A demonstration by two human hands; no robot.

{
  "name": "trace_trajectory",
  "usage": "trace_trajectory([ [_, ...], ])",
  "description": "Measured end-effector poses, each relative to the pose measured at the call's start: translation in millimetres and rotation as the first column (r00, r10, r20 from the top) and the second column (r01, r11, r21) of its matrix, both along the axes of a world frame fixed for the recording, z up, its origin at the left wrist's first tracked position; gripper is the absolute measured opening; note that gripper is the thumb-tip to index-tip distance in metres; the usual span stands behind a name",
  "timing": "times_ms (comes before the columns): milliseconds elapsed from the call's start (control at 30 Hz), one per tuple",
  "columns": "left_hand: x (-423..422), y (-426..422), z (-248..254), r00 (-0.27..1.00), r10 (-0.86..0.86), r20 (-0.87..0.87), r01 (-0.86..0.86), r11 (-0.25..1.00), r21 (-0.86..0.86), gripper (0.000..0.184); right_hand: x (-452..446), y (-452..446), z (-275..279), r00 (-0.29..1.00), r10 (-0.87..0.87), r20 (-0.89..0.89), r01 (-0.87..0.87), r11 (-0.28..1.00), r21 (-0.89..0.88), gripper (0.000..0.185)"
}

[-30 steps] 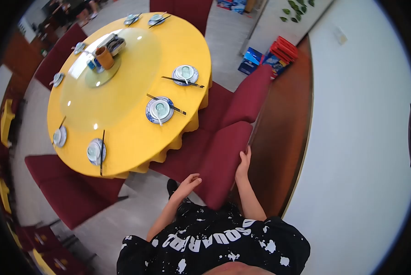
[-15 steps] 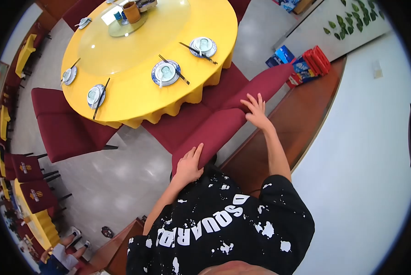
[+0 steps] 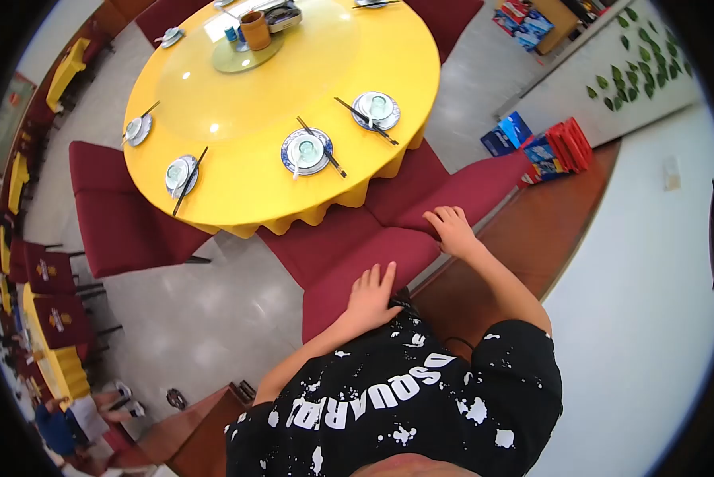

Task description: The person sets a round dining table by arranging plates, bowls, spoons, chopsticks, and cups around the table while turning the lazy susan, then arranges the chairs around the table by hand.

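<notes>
Two maroon upholstered chairs stand side by side in front of me, the near chair [image 3: 337, 296] and the farther chair [image 3: 488, 184], with their backs toward me. My left hand [image 3: 370, 302] lies on the top of the near chair's back, fingers stretched out and slightly apart. At the gap between the two backs, my right hand [image 3: 455, 233] rests with its fingers over the farther chair's back, slightly bent. Beyond both seats is a round table with a yellow tablecloth [image 3: 237, 191]. A place setting [image 3: 307, 151] with plate, bowl, spoon and chopsticks faces the near chair.
Another maroon chair [image 3: 106, 215] stands at the table's left. Red and blue packages [image 3: 560, 149] sit beside the farther chair, near a white panel with painted leaves [image 3: 639, 63]. A wooden ledge [image 3: 524, 238] runs along the wall. A seated person [image 3: 74, 425] is at the lower left.
My left hand has slid right along the near chair's back, toward its middle. My right hand's fingers have drawn closer together and lower. The whole view has shifted slightly.
</notes>
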State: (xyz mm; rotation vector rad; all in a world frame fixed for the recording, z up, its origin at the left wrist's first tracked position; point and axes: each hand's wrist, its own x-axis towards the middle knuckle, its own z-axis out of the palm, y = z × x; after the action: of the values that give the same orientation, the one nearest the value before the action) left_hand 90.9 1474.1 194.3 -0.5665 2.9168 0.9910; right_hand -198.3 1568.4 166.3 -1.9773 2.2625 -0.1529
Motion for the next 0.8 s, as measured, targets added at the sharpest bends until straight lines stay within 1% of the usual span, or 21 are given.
trace_trajectory([
  [33, -24, 8, 1, 0.999, 0.034, 0.008, -0.033, 0.997, -0.076, 0.096, 0, -1, 5, 0.998, 0.042, 0.037, -0.042, 0.999, 0.002, 0.074],
  [100, -72, 14, -19, 0.995, 0.084, 0.058, -0.083, 0.996, -0.022, 0.097, -11, -1, 20, 0.984, 0.146, 0.103, -0.149, 0.988, 0.026, 0.079],
  [133, -98, 10, -22, 0.991, 0.106, 0.083, -0.106, 0.994, -0.002, 0.098, -25, 1, 27, 0.947, 0.211, 0.243, -0.229, 0.972, 0.048, 0.087],
  [200, -131, 2, -21, 0.973, 0.123, 0.196, -0.138, 0.988, 0.066, 0.1, -68, 1, 48, 0.935, 0.269, 0.233, -0.289, 0.956, 0.055, 0.088],
  [233, -136, 1, -19, 0.957, 0.117, 0.266, -0.15, 0.983, 0.109, 0.101, -85, 7, 49, 0.926, 0.288, 0.245, -0.311, 0.948, 0.062, 0.089],
  [267, -136, -4, -20, 0.957, 0.087, 0.275, -0.133, 0.979, 0.154, 0.1, -117, 14, 40, 0.946, 0.207, 0.248, -0.234, 0.968, 0.086, 0.086],
  [300, -133, -7, -22, 0.968, 0.082, 0.237, -0.133, 0.969, 0.207, 0.099, -153, 24, 19, 0.96, 0.112, 0.256, -0.128, 0.991, 0.047, 0.084],
  [333, -128, -10, -29, 0.976, 0.082, 0.202, -0.132, 0.96, 0.248, 0.1, -182, 27, 18, 0.974, 0.001, 0.224, -0.025, 0.994, 0.105, 0.085],
  [367, -123, -11, -35, 0.983, 0.085, 0.163, -0.13, 0.949, 0.288, 0.1, -207, 28, 25, 0.994, -0.059, 0.093, 0.046, 0.989, 0.143, 0.085],
  [400, -123, -13, -29, 0.971, 0.089, 0.222, -0.155, 0.941, 0.3, 0.102, -235, 33, 20, 0.993, -0.119, 0.026, 0.114, 0.983, 0.146, 0.078],
  [433, -130, -11, -22, 0.954, 0.107, 0.278, -0.185, 0.945, 0.269, 0.103, -263, 33, 19, 0.98, -0.197, -0.006, 0.196, 0.97, 0.146, 0.069],
  [467, -136, -8, -16, 0.934, 0.124, 0.334, -0.21, 0.948, 0.237, 0.103, -293, 38, 8, 0.933, -0.359, -0.029, 0.359, 0.92, 0.159, 0.062],
  [500, -143, -6, -11, 0.911, 0.142, 0.386, -0.234, 0.951, 0.203, 0.104, -314, 49, -20, 0.814, -0.527, -0.244, 0.531, 0.846, -0.058, 0.058],
  [533, -156, -2, -7, 0.908, 0.149, 0.392, -0.234, 0.956, 0.178, 0.107, -324, 46, -15, 0.69, -0.714, -0.118, 0.721, 0.692, 0.03, 0.055],
  [567, -172, 2, -5, 0.908, 0.167, 0.385, -0.239, 0.96, 0.146, 0.107, -354, 55, -52, 0.635, -0.771, 0.041, 0.772, 0.632, -0.068, 0.05],
  [600, -184, 7, -3, 0.905, 0.183, 0.383, -0.242, 0.964, 0.113, 0.108, -371, 56, -72, 0.551, -0.754, 0.359, 0.806, 0.592, 0.007, 0.045],
  [633, -193, 11, -1, 0.903, 0.187, 0.387, -0.235, 0.969, 0.081, 0.108, -372, 55, -78, 0.378, -0.677, 0.632, 0.822, 0.559, 0.108, 0.041],
  [667, -198, 24, -19, 0.932, 0.236, 0.274, -0.227, 0.972, -0.067, 0.106, -372, 59, -83, 0.341, -0.627, 0.7, 0.838, 0.541, 0.076, 0.038],
  [733, -208, 25, -25, 0.921, 0.225, 0.319, -0.21, 0.974, -0.081, 0.103, -367, 58, -82, 0.275, -0.505, 0.818, 0.868, 0.496, 0.015, 0.033],
  [767, -209, 26, -28, 0.914, 0.214, 0.344, -0.197, 0.977, -0.086, 0.102, -365, 58, -84, 0.199, -0.5, 0.843, 0.892, 0.449, 0.056, 0.033],
  [800, -206, 27, -28, 0.941, 0.194, 0.277, -0.164, 0.978, -0.13, 0.096, -361, 59, -87, 0.121, -0.49, 0.863, 0.911, 0.4, 0.1, 0.033],
])
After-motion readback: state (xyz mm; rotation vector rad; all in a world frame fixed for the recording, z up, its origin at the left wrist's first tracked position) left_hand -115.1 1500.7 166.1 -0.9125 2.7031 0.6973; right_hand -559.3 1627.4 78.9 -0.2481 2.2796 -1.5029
